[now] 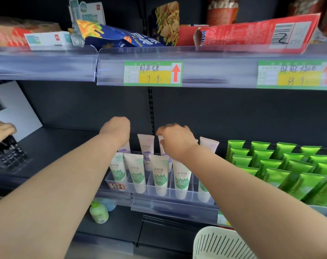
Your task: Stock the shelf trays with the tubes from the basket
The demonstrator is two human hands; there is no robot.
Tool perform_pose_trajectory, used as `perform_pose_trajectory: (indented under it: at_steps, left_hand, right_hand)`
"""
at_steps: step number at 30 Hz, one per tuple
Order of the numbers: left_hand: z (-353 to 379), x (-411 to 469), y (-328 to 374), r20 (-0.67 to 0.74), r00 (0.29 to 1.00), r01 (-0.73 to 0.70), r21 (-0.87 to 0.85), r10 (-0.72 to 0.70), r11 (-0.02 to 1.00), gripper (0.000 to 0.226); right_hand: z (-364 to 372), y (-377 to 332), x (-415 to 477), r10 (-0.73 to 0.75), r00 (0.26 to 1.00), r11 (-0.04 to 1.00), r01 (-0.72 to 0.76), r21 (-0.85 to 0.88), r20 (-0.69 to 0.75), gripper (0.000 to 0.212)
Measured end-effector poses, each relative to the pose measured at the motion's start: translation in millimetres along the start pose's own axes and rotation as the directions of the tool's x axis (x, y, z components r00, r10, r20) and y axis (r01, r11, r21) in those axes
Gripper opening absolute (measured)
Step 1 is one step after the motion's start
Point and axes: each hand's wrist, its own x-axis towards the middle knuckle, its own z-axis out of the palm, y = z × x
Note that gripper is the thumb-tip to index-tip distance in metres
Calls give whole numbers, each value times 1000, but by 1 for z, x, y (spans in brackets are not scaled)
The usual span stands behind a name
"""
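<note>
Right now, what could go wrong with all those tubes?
Both forearms cross low over the front-row tubes; a bump might topple them in the clear tray. The right hand pinches a back-row tube only near its top, so it may slip or lean crooked. The left hand hides its fingers, so it might nudge a tube unseen.

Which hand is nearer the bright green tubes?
Right. The right hand sits over the white tubes, just left of the green tubes; the left hand is farther left, beyond it.
</note>
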Motion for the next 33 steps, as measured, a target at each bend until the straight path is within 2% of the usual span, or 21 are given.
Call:
perform_pose_trajectory:
  at_steps: [5,9,19,27,33]
  left_hand:
    - [4,1,-9,5,1000,27,49,-28,998,36]
    - [9,4,-9,-28,999,-21,92,24,996,35]
    - [-3,0,0,-59,998,-4,-36,2,999,34]
    - [-29,-40,45,-138,973,-205,-131,187,970,28]
    - [-41,-85,90,-200,929,-346,-167,312,923,25]
  right_hand:
    - [8,-9,7,-23,1000,1000,23,18,-18,27]
    - [5,-12,9,-43,999,999,44,27,-32,24]
    - [-4,-16,-2,-43,998,999,43,6,-39,24]
    - [-33,-7,-42,-19,999,1000,18,-14,-35,33]
    - [-51,12,-93,17,996,999,-22,-49,-91,33]
